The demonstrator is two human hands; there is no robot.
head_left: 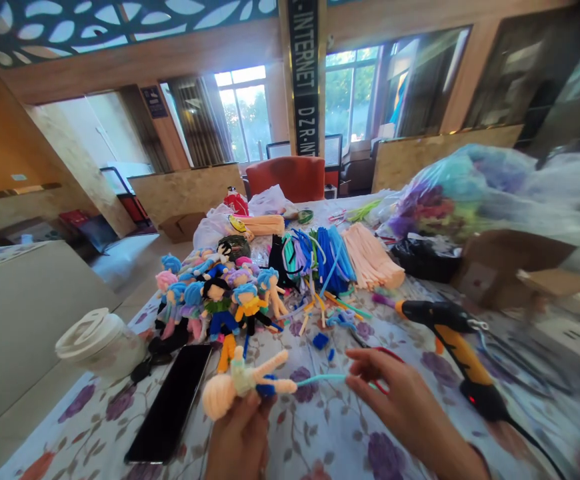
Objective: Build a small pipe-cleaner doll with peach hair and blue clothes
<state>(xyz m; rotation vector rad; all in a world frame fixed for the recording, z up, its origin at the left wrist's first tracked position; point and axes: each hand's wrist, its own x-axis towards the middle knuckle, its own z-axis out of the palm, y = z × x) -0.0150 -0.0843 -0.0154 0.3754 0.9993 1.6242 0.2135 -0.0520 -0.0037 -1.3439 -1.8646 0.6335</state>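
Note:
In the lower middle of the head view, my left hand (240,433) is closed around a peach pipe-cleaner doll (219,395) with a round wound head and a pale green top. The doll lies sideways, its legs pointing right. A light blue pipe cleaner (323,378) stretches from near the doll's feet to the fingertips of my right hand (400,400), which pinch its end. Behind the right hand, red-handled scissors (383,387) are partly hidden. Small blue scraps (321,341) lie on the tablecloth just beyond.
Several finished dolls (220,293) are heaped at left centre, beside bundles of blue pipe cleaners (327,257) and peach ones (370,257). A black phone (170,407) and a white lidded tub (101,343) are at left. On the right lies an orange-black glue gun (463,353) with its cable.

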